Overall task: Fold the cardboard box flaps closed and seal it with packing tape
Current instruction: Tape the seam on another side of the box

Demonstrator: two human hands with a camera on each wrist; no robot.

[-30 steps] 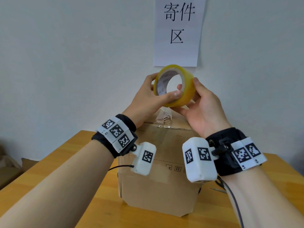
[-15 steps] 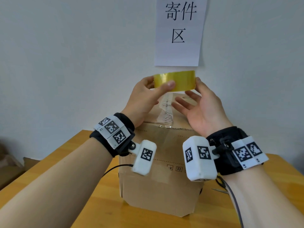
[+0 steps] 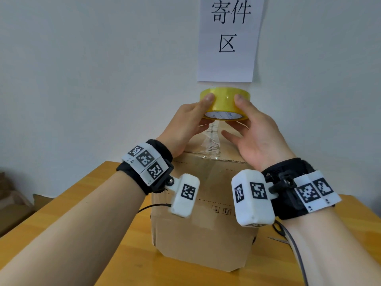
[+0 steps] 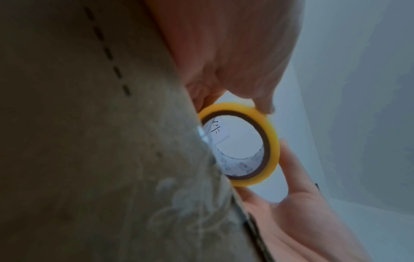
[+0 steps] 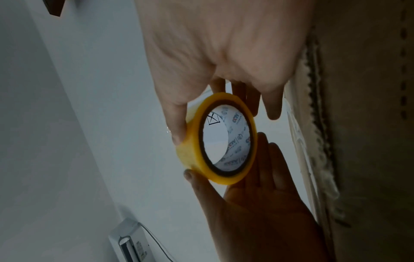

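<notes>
A yellow packing tape roll [image 3: 224, 102] hangs flat above the far edge of the brown cardboard box [image 3: 204, 223], its hole facing down. My left hand [image 3: 191, 122] pinches its left side, thumb on the outer band. My right hand [image 3: 253, 133] holds the right side the same way, its other fingers spread under the roll. A crinkled strip of clear tape [image 3: 212, 141] lies along the box top. The left wrist view shows the roll [image 4: 271, 134] beside the box [image 4: 89, 141]. In the right wrist view both thumbs press on the roll [image 5: 190, 147].
The box stands on a wooden table [image 3: 61, 223] against a white wall with a paper sign [image 3: 228, 38]. A thin metal tip [image 3: 278, 239] and a black cable lie right of the box. Cardboard pieces [image 3: 12, 203] sit on the floor at left.
The roll has turned from upright, hole toward me, to lying flat with its hole down. My right thumb has come onto its near band; both hands rose slightly.
</notes>
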